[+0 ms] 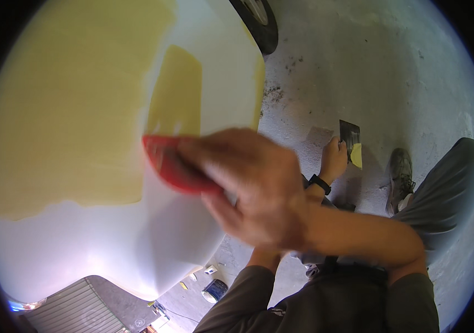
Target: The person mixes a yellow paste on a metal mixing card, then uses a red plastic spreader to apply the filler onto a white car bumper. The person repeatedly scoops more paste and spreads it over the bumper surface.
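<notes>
The right hand (259, 186) grips the spreader (167, 173) at the foot of the yellow patch (176, 83); past the edge of the panel (231, 77), over wide floor (442, 94), the left hand (334, 160) grasps the plate (350, 132).

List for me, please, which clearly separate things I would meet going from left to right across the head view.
Grey ribbed panel → red spreader → black wristband → dark plate → shoe.
</notes>
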`<state>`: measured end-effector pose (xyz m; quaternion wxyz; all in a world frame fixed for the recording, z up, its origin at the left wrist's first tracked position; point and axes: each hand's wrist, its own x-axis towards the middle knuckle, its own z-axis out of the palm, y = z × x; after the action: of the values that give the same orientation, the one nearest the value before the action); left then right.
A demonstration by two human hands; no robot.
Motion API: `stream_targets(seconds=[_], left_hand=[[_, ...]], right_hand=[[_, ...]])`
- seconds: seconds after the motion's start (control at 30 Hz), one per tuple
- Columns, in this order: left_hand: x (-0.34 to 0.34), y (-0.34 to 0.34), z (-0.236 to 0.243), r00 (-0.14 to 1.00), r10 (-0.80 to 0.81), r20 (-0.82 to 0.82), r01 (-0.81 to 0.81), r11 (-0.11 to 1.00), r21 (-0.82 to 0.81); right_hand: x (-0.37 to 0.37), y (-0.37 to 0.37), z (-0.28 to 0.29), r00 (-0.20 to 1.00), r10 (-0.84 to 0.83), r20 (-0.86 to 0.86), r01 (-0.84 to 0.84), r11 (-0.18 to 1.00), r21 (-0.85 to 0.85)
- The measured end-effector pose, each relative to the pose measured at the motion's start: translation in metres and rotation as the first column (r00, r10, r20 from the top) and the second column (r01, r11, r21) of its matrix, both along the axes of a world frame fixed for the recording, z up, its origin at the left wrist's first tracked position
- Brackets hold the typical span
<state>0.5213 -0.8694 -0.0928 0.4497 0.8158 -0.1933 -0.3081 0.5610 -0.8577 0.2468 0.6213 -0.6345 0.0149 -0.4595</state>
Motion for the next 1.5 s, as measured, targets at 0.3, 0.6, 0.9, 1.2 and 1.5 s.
stream_targets(seconds=[0.3,0.6,0.9,1.2,1.5], left_hand=[[0.002,-0.003,0.000,0.994,0.039,-0.099,-0.033,0.998,0.060],[0.003,0.016,0.038,0.988,-0.101,-0.113,0.108,0.992,0.058],[0.003,-0.001,0.021,0.996,0.006,-0.093,-0.004,1.000,0.022],[0.009,-0.002,0.010,0.985,-0.003,-0.174,-0.010,0.997,-0.079],[0.003,0.002,-0.026,0.998,0.005,0.068,-0.002,0.999,-0.037]], right_hand=[[0.025,-0.038,-0.018,0.988,-0.024,-0.150,0.005,0.992,-0.126],[0.052,-0.060,-0.007,0.969,-0.023,-0.247,0.030,0.999,0.022],[0.008,-0.018,-0.002,0.991,0.124,-0.054,-0.126,0.992,-0.029],[-0.025,0.045,-0.004,0.986,0.156,-0.056,-0.156,0.988,-0.003],[0.030,-0.042,-0.019,0.949,-0.006,-0.316,-0.004,0.999,-0.032]])
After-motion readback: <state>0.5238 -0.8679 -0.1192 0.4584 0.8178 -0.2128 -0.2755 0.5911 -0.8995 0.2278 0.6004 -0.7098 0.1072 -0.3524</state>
